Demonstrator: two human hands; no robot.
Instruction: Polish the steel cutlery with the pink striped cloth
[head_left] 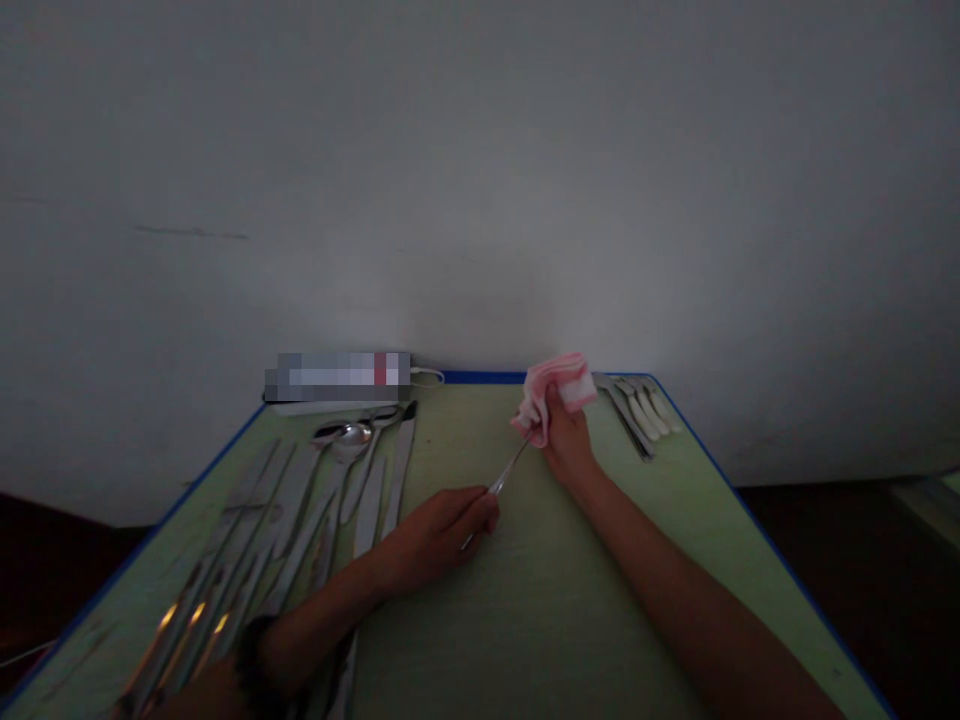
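The left hand (442, 535) has its grip closed on the handle of a slim metal utensil (506, 474), held slantwise above the middle of the counter (525, 620). The right hand (571, 440) pinches a pink and white cloth (559, 388) near the far edge, its grip closed on the folds, and the utensil's far end runs into the cloth; it could be a fork or a spoon, though the covered tip makes that hard to tell. Toward the left edge lie knives (367, 510) and spoons (352, 440), loosely side by side, partly behind the left forearm. A pale box-like object (341, 378) with a white cable (431, 377) sits at the far left corner. By the far right corner, a small group of cutlery (637, 408) lies fanned out.
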